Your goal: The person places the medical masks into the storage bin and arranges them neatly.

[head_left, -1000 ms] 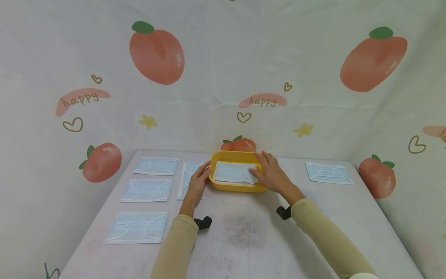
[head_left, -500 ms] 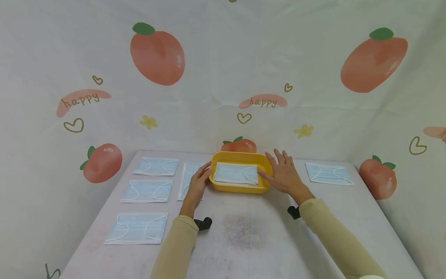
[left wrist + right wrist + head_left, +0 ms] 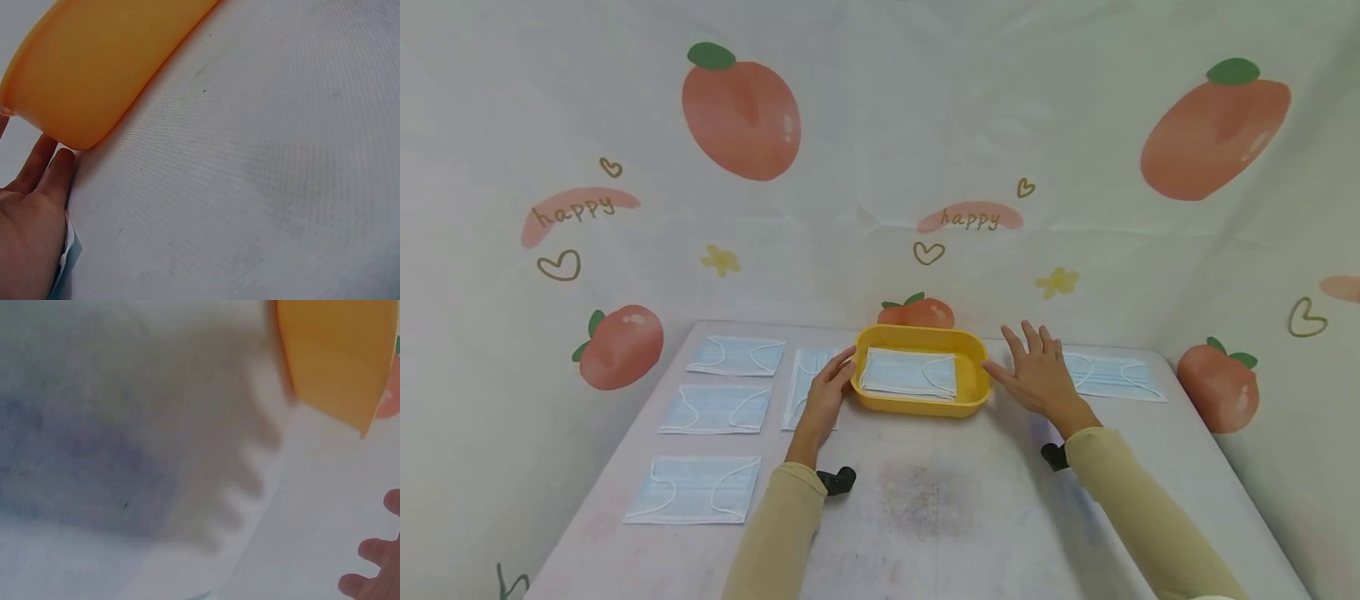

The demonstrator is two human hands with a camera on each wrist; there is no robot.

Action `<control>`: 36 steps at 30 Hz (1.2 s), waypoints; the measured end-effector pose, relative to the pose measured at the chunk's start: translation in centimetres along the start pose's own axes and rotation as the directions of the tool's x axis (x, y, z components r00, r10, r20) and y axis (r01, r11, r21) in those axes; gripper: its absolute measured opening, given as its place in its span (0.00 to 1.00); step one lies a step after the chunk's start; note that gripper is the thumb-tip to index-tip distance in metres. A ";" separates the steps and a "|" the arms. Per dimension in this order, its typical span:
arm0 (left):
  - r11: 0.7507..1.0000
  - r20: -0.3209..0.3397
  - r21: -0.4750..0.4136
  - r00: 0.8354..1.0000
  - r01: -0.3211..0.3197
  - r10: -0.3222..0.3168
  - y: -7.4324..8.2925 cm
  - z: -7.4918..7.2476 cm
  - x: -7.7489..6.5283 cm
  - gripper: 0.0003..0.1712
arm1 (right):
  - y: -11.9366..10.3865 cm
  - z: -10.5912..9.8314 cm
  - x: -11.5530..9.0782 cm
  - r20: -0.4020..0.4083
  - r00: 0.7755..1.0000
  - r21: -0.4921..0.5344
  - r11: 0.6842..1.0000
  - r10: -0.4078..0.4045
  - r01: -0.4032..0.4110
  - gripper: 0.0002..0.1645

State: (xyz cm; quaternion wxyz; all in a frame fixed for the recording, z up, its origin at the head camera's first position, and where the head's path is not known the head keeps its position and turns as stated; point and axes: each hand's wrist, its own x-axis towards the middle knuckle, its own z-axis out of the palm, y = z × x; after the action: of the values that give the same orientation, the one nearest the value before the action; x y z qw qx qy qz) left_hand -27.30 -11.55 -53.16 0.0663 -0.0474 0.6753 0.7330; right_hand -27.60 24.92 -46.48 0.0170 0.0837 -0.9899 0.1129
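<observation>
A yellow tray [image 3: 977,387] stands near the table's back edge, with a small stack of blue face masks [image 3: 904,372] lying in its left part. My left hand [image 3: 825,402] rests its fairly straight fingers against the tray's left end. The left wrist view shows its fingers [image 3: 44,156] at the tray's outer corner. Just right of the tray, my right hand [image 3: 1040,375] is raised with fingers spread and holds nothing. Behind it lies a single face mask [image 3: 1116,377], partly hidden by that hand.
Three flat face masks, a back one [image 3: 736,356], a middle one [image 3: 715,409] and a front one [image 3: 694,490], lie at the left of the table [image 3: 925,533]. Another mask [image 3: 799,392] lies crosswise, partly under my left hand. A printed cloth [image 3: 880,125] hangs behind.
My right hand has moved right, from over the masks in the tray to beyond its right end, and the fingers have spread. The left hand and tray have stayed in place.
</observation>
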 end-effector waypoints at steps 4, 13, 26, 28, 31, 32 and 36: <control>1.000 -0.003 -0.003 1.000 0.002 -0.002 0.0 0.1 0.0 0.24 | 1.5 0.0 -0.1 0.006 1.000 0.000 1.000 0.029 -0.029 0.54; 1.000 0.005 0.000 1.000 0.005 -0.005 0.0 0.3 0.2 0.23 | 4.4 -0.6 -0.9 -0.010 0.998 0.003 0.998 0.063 -0.063 0.55; 1.000 0.009 -0.019 1.000 0.006 -0.006 0.2 0.0 -0.1 0.24 | 7.5 -0.5 -1.9 -0.023 0.995 -0.005 0.995 0.100 -0.100 0.54; 1.000 0.002 -0.021 1.000 0.007 -0.007 0.2 0.1 -0.1 0.23 | 8.2 -0.6 -2.0 -0.026 0.994 0.003 0.994 0.107 -0.107 0.54; 1.000 -0.007 -0.010 1.000 0.007 -0.007 0.2 0.1 -0.1 0.23 | 9.2 -0.5 -2.1 -0.033 0.993 0.007 0.993 0.117 -0.116 0.54; 1.000 -0.009 -0.006 1.000 0.008 -0.008 0.2 0.1 -0.2 0.23 | 9.6 -0.4 -2.2 -0.037 0.992 0.006 0.993 0.119 -0.119 0.54; 1.000 -0.013 0.005 1.000 0.002 -0.002 0.2 0.1 -0.2 0.23 | 11.0 -0.5 -2.6 -0.040 0.989 0.022 0.990 0.140 -0.139 0.54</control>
State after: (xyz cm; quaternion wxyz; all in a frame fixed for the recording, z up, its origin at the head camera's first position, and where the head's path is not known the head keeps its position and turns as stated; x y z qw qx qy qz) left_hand -27.16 -11.49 -52.96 0.0626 -0.0529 0.6773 0.7311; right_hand -26.93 35.98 -48.60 0.0290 0.0121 -0.9917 0.1247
